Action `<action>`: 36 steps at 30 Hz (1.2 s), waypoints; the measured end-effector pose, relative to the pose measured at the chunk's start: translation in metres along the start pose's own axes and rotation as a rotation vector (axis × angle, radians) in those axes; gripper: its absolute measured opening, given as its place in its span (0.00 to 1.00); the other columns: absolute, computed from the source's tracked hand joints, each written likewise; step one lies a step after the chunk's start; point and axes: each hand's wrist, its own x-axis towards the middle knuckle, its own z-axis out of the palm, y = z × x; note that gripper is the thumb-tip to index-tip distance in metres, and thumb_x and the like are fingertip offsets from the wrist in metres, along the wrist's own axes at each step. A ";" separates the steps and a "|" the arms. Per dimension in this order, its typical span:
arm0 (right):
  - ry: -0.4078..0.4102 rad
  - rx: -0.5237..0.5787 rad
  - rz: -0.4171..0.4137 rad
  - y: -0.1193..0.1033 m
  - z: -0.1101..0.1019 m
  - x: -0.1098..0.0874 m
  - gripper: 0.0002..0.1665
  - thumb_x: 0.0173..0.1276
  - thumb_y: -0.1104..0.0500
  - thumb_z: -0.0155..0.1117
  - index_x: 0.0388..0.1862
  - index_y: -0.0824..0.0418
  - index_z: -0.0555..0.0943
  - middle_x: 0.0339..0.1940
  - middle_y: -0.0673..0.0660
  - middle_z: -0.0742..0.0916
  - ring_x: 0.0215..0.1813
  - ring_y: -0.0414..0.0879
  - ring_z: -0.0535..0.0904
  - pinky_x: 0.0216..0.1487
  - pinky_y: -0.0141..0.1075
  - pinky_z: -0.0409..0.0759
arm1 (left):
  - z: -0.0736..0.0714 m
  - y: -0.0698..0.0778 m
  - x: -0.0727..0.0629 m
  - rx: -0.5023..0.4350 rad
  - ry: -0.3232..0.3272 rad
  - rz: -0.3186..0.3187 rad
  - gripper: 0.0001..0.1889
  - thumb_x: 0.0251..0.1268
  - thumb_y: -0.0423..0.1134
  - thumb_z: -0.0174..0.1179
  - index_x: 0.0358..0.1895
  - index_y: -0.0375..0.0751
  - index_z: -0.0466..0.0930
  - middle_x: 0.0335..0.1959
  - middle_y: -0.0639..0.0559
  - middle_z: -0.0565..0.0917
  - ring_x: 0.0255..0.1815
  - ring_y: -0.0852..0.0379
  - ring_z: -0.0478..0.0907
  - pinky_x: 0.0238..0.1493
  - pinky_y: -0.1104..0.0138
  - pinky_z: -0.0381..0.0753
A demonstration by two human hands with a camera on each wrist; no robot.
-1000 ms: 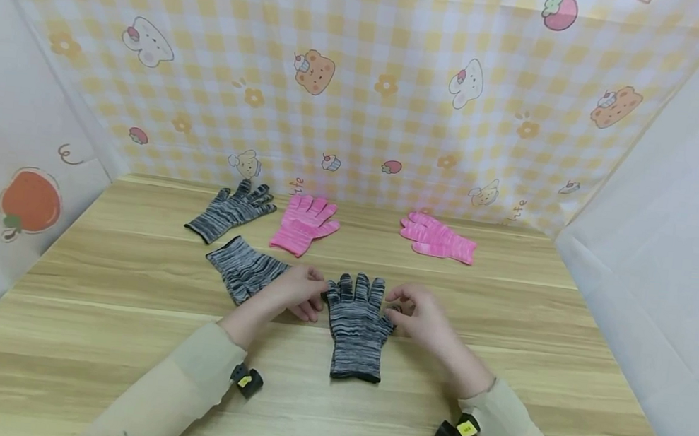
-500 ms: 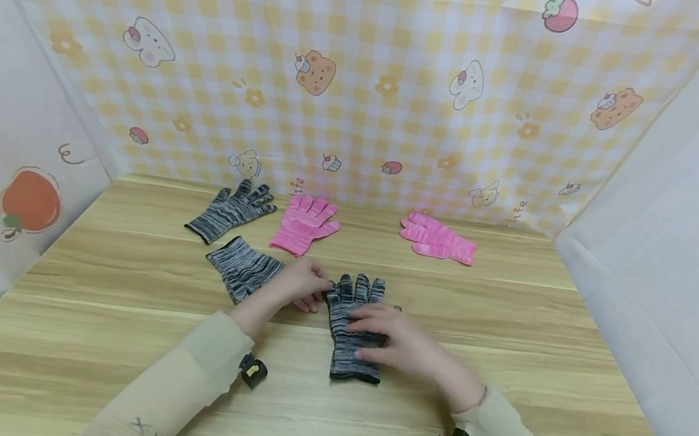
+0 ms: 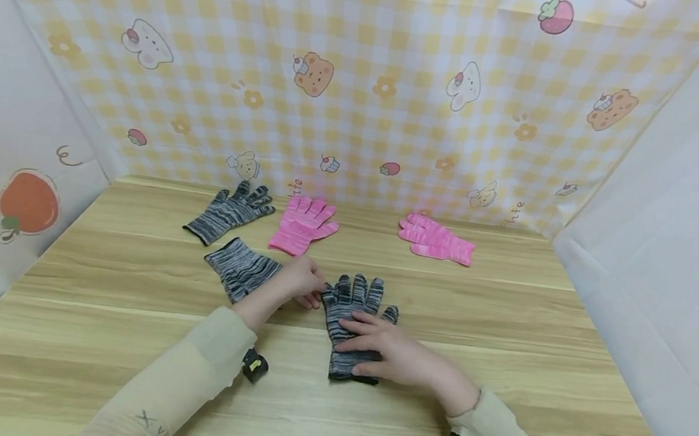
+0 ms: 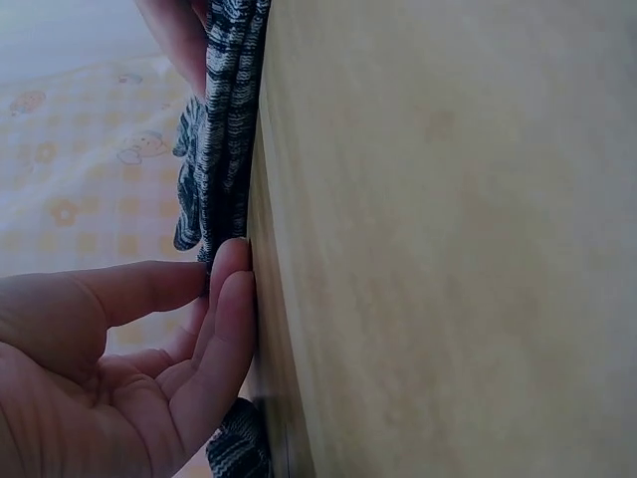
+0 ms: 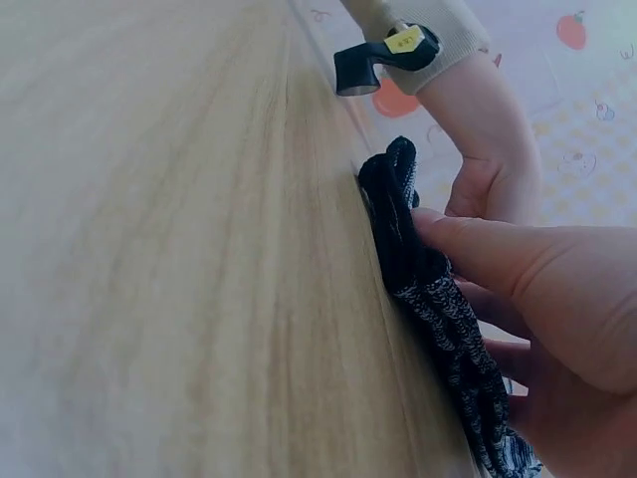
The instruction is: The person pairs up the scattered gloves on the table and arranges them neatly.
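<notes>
A black-and-grey striped knit glove lies palm-flat on the table, fingers pointing away and cuff toward me. My left hand pinches the tip of its outer left finger; in the left wrist view the thumb and fingertips meet at the glove's edge. My right hand rests on the same glove, fingers spread and nearly straight over the palm and cuff. In the right wrist view the thumb lies against the dark cuff. Another striped glove lies partly hidden behind my left hand.
Farther back on the wooden table lie a third striped glove, a pink glove beside it, and a second pink glove to the right. A yellow checked cloth hangs along the table's back edge.
My right hand has moved from beside the glove's thumb onto its palm, then down toward the cuff. The left hand stays at the glove's left finger.
</notes>
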 end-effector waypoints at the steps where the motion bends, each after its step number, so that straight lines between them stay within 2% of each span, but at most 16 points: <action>1: -0.003 0.006 0.001 0.000 0.000 0.000 0.24 0.67 0.52 0.64 0.62 0.48 0.78 0.74 0.51 0.65 0.76 0.53 0.49 0.70 0.55 0.52 | 0.000 0.000 0.001 0.005 0.003 -0.004 0.03 0.62 0.26 0.58 0.34 0.27 0.79 0.22 0.40 0.81 0.18 0.53 0.81 0.24 0.64 0.83; 10: -0.010 0.024 0.004 -0.001 0.000 -0.001 0.25 0.66 0.54 0.64 0.63 0.49 0.77 0.74 0.51 0.64 0.76 0.52 0.48 0.71 0.54 0.52 | -0.001 0.002 0.005 0.041 0.003 -0.035 0.03 0.61 0.26 0.58 0.31 0.29 0.79 0.20 0.41 0.81 0.17 0.54 0.81 0.22 0.64 0.83; 15: -0.006 0.014 0.002 -0.001 0.000 0.000 0.25 0.66 0.53 0.64 0.63 0.48 0.77 0.74 0.51 0.65 0.76 0.52 0.49 0.71 0.54 0.52 | -0.002 0.004 0.005 0.161 0.002 0.025 0.04 0.61 0.28 0.58 0.28 0.34 0.79 0.20 0.42 0.81 0.16 0.54 0.80 0.21 0.64 0.82; 21: -0.002 -0.001 -0.005 0.001 0.001 0.000 0.25 0.67 0.52 0.64 0.64 0.48 0.76 0.74 0.51 0.65 0.76 0.52 0.49 0.71 0.54 0.51 | -0.003 0.007 0.004 0.282 0.024 0.101 0.04 0.63 0.34 0.59 0.31 0.37 0.78 0.23 0.45 0.81 0.18 0.54 0.79 0.19 0.66 0.78; 25: 0.001 0.006 -0.004 0.002 0.001 0.000 0.25 0.67 0.52 0.64 0.63 0.47 0.76 0.74 0.51 0.64 0.76 0.52 0.49 0.71 0.54 0.51 | -0.001 0.010 0.007 0.329 0.069 0.169 0.06 0.64 0.37 0.58 0.35 0.37 0.79 0.27 0.49 0.80 0.19 0.56 0.77 0.20 0.68 0.73; 28: -0.001 0.019 0.002 0.001 0.001 0.000 0.25 0.67 0.52 0.64 0.63 0.47 0.76 0.74 0.50 0.64 0.76 0.51 0.48 0.71 0.54 0.51 | 0.001 0.013 0.008 0.331 0.077 0.203 0.08 0.65 0.39 0.58 0.38 0.38 0.82 0.31 0.48 0.81 0.18 0.57 0.74 0.21 0.68 0.72; 30: -0.004 0.028 0.007 0.001 0.001 0.000 0.25 0.67 0.52 0.64 0.63 0.47 0.76 0.74 0.49 0.64 0.76 0.51 0.48 0.71 0.54 0.51 | 0.003 0.014 0.010 0.333 0.075 0.222 0.10 0.65 0.41 0.60 0.39 0.38 0.83 0.36 0.48 0.82 0.21 0.57 0.73 0.23 0.66 0.73; 34: -0.006 0.044 0.014 0.001 0.001 -0.001 0.25 0.67 0.52 0.64 0.63 0.48 0.77 0.74 0.49 0.64 0.76 0.51 0.47 0.71 0.54 0.51 | 0.006 0.014 0.014 0.353 0.076 0.237 0.11 0.62 0.44 0.63 0.37 0.40 0.85 0.43 0.48 0.82 0.35 0.54 0.75 0.35 0.63 0.76; 36: -0.006 0.046 0.014 0.000 0.001 -0.001 0.25 0.67 0.52 0.64 0.63 0.47 0.77 0.74 0.50 0.64 0.76 0.51 0.47 0.71 0.54 0.51 | 0.007 0.014 0.016 0.362 0.074 0.240 0.10 0.61 0.43 0.65 0.36 0.40 0.85 0.42 0.48 0.82 0.39 0.53 0.75 0.39 0.62 0.76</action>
